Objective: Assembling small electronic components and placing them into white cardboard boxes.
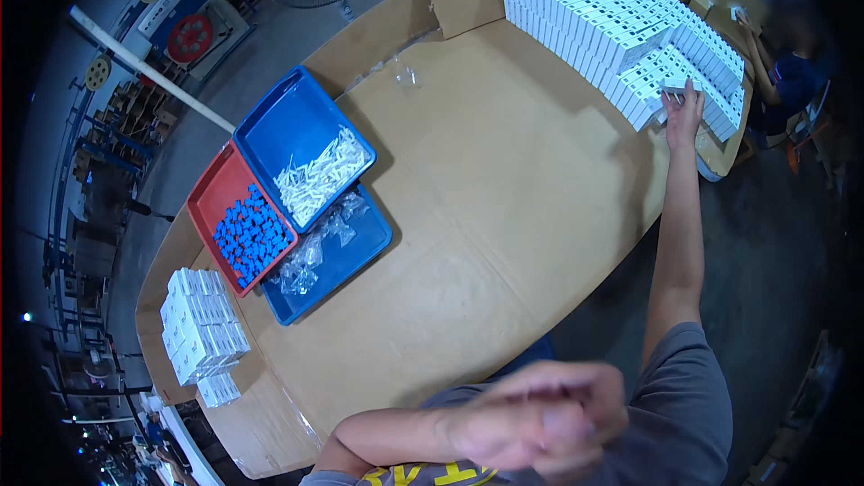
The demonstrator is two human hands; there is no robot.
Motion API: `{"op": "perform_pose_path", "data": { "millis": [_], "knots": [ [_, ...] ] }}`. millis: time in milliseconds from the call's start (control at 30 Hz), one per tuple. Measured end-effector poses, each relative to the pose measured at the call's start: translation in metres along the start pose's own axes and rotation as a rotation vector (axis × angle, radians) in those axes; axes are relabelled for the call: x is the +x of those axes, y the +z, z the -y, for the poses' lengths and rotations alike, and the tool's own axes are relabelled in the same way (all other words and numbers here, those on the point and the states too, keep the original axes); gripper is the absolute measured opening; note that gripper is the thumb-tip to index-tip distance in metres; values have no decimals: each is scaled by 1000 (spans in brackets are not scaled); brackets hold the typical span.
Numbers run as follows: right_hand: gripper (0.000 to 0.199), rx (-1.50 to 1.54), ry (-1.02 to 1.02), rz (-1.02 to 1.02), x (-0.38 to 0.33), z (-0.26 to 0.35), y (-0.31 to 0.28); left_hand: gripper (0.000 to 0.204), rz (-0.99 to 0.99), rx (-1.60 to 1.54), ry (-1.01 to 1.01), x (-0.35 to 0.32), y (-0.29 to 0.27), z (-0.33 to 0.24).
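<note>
With my right arm stretched far out, my right hand (685,113) grips a small white box (673,85) at the near edge of a large stack of white boxes (585,22). My left hand (549,418) is raised close to my chest, blurred, its fingers curled inward. Whether anything sits inside those curled fingers is hidden.
Left on the cardboard-covered table (468,216) are a blue tray (274,117) of white plastic pieces, a red tray (216,184) of blue pieces and a lower blue tray (346,270) with clear bags. White boxes (202,328) stand nearby. Another person (792,76) works far right.
</note>
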State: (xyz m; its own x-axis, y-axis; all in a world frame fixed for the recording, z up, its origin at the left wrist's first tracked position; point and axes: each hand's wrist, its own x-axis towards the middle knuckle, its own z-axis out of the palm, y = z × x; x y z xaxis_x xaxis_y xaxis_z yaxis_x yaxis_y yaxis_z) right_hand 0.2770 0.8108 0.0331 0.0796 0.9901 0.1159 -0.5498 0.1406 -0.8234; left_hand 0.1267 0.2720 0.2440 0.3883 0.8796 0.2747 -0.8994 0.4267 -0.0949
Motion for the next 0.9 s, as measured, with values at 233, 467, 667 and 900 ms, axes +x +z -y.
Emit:
{"op": "perform_pose_path", "data": {
  "millis": [233,467,667,900],
  "knots": [
    [40,-47,8,-134,100,-13,-16,33,-747,780,247,-55,-141,-37],
    [56,-216,-154,-515,196,-35,-34,8,-793,2114,433,-67,-243,-62],
    [56,-949,-281,-536,258,-36,-47,17,-804,2309,488,-75,-265,-67],
    [41,-1404,-328,-368,268,-52,-31,39,-850,2305,395,-70,-260,-69]
  ]
}}
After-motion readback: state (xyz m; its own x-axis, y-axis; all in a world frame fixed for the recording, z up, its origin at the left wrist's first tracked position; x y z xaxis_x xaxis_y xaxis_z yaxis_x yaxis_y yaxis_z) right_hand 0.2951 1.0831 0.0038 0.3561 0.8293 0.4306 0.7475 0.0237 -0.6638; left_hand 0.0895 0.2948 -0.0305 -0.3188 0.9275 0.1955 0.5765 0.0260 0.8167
